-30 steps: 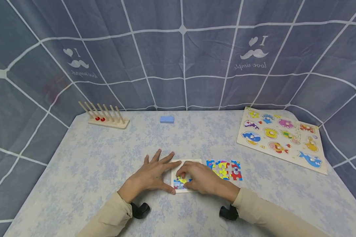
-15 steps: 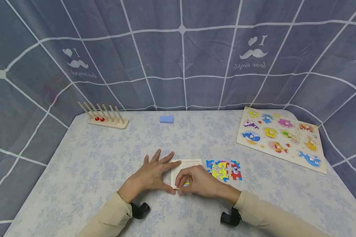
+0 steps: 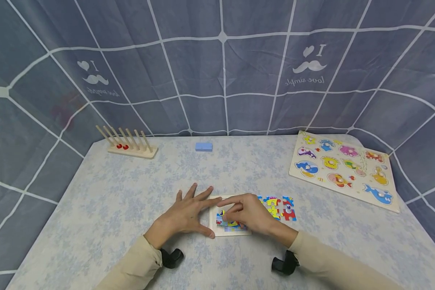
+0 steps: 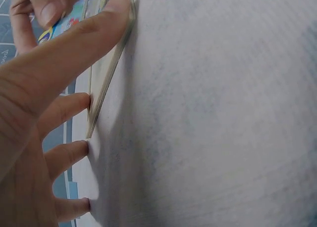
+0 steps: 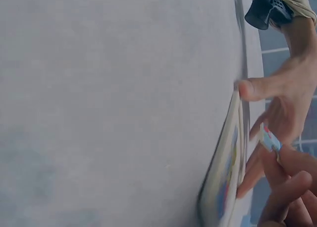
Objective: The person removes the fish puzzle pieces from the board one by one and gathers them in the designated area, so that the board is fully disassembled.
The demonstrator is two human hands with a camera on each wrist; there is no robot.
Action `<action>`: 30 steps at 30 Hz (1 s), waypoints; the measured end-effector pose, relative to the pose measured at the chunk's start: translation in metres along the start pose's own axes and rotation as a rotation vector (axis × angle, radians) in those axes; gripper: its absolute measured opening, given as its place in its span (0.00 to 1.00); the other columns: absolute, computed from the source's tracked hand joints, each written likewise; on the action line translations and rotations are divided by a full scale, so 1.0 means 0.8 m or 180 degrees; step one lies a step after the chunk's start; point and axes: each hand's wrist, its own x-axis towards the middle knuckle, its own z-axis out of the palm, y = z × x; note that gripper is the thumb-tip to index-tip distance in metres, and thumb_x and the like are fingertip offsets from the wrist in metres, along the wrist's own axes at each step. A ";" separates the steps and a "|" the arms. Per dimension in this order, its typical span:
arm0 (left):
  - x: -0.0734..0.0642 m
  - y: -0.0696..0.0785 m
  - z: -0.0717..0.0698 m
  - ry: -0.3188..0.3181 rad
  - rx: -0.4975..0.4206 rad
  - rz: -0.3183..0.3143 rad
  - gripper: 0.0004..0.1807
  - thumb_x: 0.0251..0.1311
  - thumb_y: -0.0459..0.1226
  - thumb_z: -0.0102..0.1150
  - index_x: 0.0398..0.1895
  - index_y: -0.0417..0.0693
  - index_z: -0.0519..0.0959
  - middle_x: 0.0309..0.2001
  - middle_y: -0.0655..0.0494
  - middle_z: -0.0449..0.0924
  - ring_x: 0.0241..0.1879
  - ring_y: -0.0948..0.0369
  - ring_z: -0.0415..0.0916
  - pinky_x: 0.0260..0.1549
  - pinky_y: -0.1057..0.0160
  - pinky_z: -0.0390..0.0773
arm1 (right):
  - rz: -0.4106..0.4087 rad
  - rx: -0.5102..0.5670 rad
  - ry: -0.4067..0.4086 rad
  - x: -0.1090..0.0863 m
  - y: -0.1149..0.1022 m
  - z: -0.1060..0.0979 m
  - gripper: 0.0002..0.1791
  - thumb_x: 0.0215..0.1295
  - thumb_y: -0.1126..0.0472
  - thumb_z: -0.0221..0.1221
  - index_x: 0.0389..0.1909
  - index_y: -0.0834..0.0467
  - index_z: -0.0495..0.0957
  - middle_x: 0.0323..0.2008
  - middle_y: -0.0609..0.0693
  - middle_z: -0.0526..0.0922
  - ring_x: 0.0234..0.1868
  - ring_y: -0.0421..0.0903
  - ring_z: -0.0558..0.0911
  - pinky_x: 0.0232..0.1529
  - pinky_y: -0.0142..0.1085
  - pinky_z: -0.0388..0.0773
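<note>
My left hand [image 3: 188, 211] has its fingers spread, with thumb and index finger touching the left side of a small wooden puzzle tray [image 3: 224, 234]. Over that tray my right hand [image 3: 253, 213] pinches a colourful jigsaw piece [image 5: 270, 137] between thumb and fingers. The piece is lifted and tilted, and the fingers hide part of it. Blue printed pieces [image 3: 235, 228] lie low in the tray, partly covered. To the right of the tray, several loose jigsaw pieces [image 3: 288, 208] with yellow, red and blue print lie on the table, some behind the right hand.
A large peg puzzle board [image 3: 333, 171] with sea animals lies at the right. At the back left stands a wooden peg rack [image 3: 134, 151] with red beads. A blue block [image 3: 204, 147] sits near the table's back edge. A grid-patterned curtain [image 3: 188, 72] hangs behind.
My right hand went down to the tray's lower left corner, then rose with a jigsaw piece, lifting it off the tray. The left hand stays in place.
</note>
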 end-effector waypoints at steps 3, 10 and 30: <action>0.000 0.000 0.001 0.0005 0.0030 0.0009 0.55 0.34 0.68 0.72 0.73 0.70 0.65 0.78 0.56 0.48 0.75 0.37 0.37 0.60 0.23 0.45 | 0.0177 0.0152 0.0045 -0.007 0.007 -0.007 0.14 0.60 0.61 0.68 0.47 0.57 0.86 0.24 0.48 0.88 0.09 0.39 0.66 0.13 0.29 0.63; 0.000 0.000 0.002 0.0049 0.0047 0.0053 0.55 0.35 0.66 0.74 0.73 0.68 0.66 0.77 0.54 0.50 0.74 0.35 0.38 0.59 0.23 0.46 | 0.0509 0.0374 0.0052 -0.038 0.022 -0.031 0.15 0.59 0.57 0.69 0.45 0.58 0.87 0.25 0.52 0.88 0.08 0.39 0.63 0.12 0.29 0.60; 0.001 -0.001 0.002 0.0119 0.0039 0.0131 0.54 0.34 0.66 0.74 0.72 0.66 0.67 0.76 0.52 0.53 0.73 0.33 0.40 0.58 0.21 0.47 | 0.0523 -0.0420 0.0312 -0.086 0.045 -0.065 0.09 0.55 0.56 0.72 0.38 0.52 0.90 0.27 0.41 0.87 0.18 0.33 0.67 0.20 0.27 0.60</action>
